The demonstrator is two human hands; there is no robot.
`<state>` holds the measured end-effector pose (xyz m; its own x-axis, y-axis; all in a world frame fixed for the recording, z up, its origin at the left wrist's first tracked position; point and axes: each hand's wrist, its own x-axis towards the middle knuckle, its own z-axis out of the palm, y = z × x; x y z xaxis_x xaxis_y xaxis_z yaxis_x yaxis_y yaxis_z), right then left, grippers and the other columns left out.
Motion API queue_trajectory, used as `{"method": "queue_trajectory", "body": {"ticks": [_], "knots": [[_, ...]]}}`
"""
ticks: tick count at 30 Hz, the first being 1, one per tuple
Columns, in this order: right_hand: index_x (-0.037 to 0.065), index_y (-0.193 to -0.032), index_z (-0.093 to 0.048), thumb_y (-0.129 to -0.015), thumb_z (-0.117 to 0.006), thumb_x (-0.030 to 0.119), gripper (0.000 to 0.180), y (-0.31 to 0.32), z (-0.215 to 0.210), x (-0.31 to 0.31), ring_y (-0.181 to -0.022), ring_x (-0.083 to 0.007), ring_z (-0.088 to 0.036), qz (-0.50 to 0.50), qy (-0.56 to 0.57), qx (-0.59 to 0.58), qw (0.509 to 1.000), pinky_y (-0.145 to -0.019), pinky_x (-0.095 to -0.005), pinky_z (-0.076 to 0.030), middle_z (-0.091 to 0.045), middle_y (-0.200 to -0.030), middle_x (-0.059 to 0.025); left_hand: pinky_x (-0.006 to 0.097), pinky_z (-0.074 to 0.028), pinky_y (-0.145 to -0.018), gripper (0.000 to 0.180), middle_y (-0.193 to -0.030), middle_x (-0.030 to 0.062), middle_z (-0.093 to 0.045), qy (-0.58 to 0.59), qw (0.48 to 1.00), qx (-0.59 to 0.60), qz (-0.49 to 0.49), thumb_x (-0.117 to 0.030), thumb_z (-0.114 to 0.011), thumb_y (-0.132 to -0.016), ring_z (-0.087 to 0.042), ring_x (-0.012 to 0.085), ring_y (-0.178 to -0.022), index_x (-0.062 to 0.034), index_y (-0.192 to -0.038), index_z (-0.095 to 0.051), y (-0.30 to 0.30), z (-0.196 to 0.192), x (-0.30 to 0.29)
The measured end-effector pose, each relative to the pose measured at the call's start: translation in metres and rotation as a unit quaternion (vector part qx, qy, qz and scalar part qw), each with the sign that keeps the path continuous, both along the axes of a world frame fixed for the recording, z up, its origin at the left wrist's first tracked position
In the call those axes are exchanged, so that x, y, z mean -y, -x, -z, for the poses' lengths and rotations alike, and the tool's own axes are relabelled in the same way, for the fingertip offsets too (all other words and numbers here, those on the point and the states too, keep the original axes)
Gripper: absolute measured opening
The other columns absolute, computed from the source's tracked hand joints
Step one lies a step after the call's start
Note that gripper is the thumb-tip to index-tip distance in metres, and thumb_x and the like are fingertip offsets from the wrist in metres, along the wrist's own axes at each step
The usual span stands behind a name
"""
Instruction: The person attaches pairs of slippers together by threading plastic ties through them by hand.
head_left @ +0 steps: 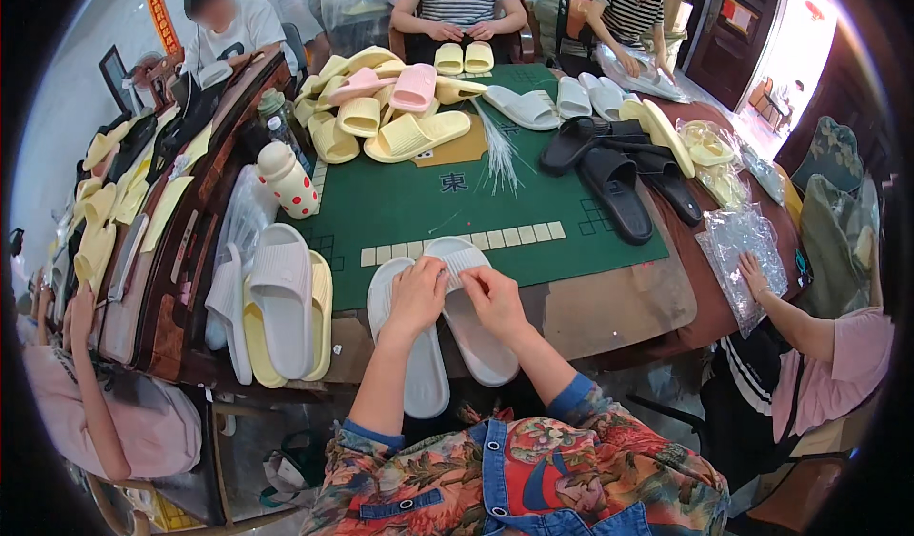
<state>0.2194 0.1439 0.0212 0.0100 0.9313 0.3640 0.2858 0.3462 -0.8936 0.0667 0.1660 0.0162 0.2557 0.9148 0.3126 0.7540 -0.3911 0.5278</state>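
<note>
A pair of light grey slide slippers lies side by side at the table's near edge, the left slipper (pixel 426 384) and the right slipper (pixel 490 350) with toes pointing away from me. My left hand (pixel 417 296) rests over the left slipper's strap, fingertips pinched at the gap between the two straps. Just beside it, my right hand (pixel 495 303) has thumb and forefinger pressed together at the right slipper's strap. Whatever thin thing the fingertips hold is too small to make out. A bundle of thin white plastic strands (pixel 499 150) lies farther up the green mat (pixel 400 203).
Yellow and pink slippers (pixel 419 136) are heaped at the far left, black slippers (pixel 619 198) at the right. Grey and yellow slippers (pixel 283 288) stack left, by a red-dotted white bottle (pixel 286 182). A co-worker's hand (pixel 755 277) touches a clear plastic bag (pixel 738 250). Other people sit around.
</note>
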Motion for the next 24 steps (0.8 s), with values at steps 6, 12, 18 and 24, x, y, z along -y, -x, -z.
{"method": "queue_trajectory", "body": {"ticks": [6,12,18,24], "knots": [[-0.001,-0.080,-0.057,-0.080,-0.054,0.016,0.017,-0.005,0.027,0.017,-0.071,-0.0344,-0.060,-0.072,0.052,0.191,0.978,-0.061,-0.0401,-0.046,-0.059,-0.072,-0.0196,0.044,-0.039,-0.082,0.038,-0.101,0.0154,-0.054,-0.040,0.999,-0.017,-0.008,-0.034,-0.051,-0.084,-0.050,0.0319,-0.097,-0.0017,-0.104,-0.055,0.003,0.009,-0.025],[0.004,-0.091,-0.051,-0.082,-0.044,0.003,0.012,0.008,0.065,-0.023,-0.057,-0.0179,-0.050,-0.079,0.394,-0.457,0.793,-0.048,-0.0317,-0.039,-0.056,-0.074,-0.0062,0.040,-0.040,-0.080,0.032,-0.089,0.0178,-0.060,0.136,0.986,0.094,0.028,-0.029,-0.051,-0.085,-0.050,0.0337,-0.089,0.0003,-0.096,-0.058,-0.006,-0.006,-0.028],[0.011,-0.089,-0.050,-0.083,-0.048,0.009,0.006,0.039,0.038,-0.021,-0.046,-0.0127,-0.041,0.011,0.347,-0.500,0.793,-0.039,-0.0260,-0.029,-0.051,-0.065,-0.0004,0.040,-0.041,-0.074,0.023,-0.083,0.0182,-0.059,0.133,0.980,0.151,-0.007,-0.020,-0.044,-0.087,-0.051,0.0340,-0.084,-0.0001,-0.090,-0.056,0.007,0.020,-0.035],[0.013,-0.088,-0.051,-0.085,-0.046,0.013,0.006,0.035,0.051,-0.016,-0.042,-0.0097,-0.038,-0.082,0.343,-0.421,0.835,-0.036,-0.0241,-0.025,-0.045,-0.058,0.0005,0.034,-0.041,-0.062,0.020,-0.075,0.0157,-0.058,0.099,0.979,0.181,0.002,-0.016,-0.045,-0.087,-0.054,0.0251,-0.069,0.0013,-0.088,-0.054,0.006,0.029,-0.031]]}}
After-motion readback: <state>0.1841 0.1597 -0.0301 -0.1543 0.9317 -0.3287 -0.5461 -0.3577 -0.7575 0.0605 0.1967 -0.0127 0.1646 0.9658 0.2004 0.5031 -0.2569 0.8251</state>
